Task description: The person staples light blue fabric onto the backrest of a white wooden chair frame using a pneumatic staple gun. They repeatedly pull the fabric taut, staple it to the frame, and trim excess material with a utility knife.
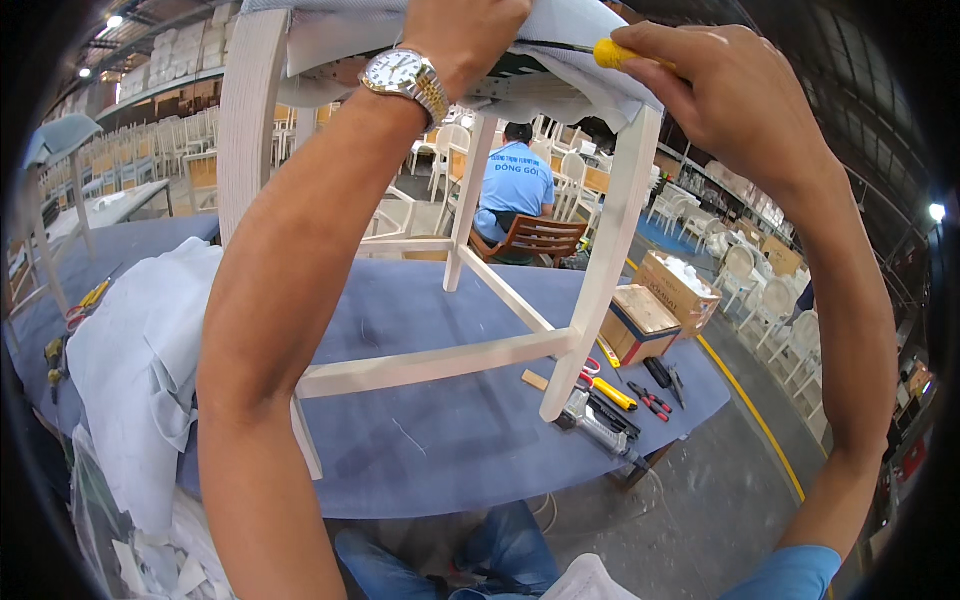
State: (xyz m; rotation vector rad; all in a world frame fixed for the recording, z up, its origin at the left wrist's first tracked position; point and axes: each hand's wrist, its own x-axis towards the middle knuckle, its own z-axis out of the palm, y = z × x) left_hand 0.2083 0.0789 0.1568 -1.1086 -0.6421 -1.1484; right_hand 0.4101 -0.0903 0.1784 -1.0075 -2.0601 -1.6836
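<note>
A pale wooden chair or stool frame (pixel 440 365) stands on the table, its seat (pixel 570 25) covered in light grey-blue fabric. My right hand (pixel 735 95) is closed round the yellow handle of a screwdriver (pixel 612 54). Its thin dark shaft runs leftward along the seat's lower edge, where loose fabric (pixel 600 95) hangs; the tip is hard to make out. Against the front of the seat, my left hand (pixel 465 35) reaches up, with a watch on the wrist. The top of the picture cuts off its fingers.
On the blue-grey table (pixel 430 450) lie a staple gun (pixel 600 425), a yellow utility knife (pixel 614 394), red-handled pliers (pixel 655 405) and boxes (pixel 640 325) at right. Fabric (pixel 140 370) is heaped at left. Beyond, a person in a blue shirt (pixel 517 180) sits among many chairs.
</note>
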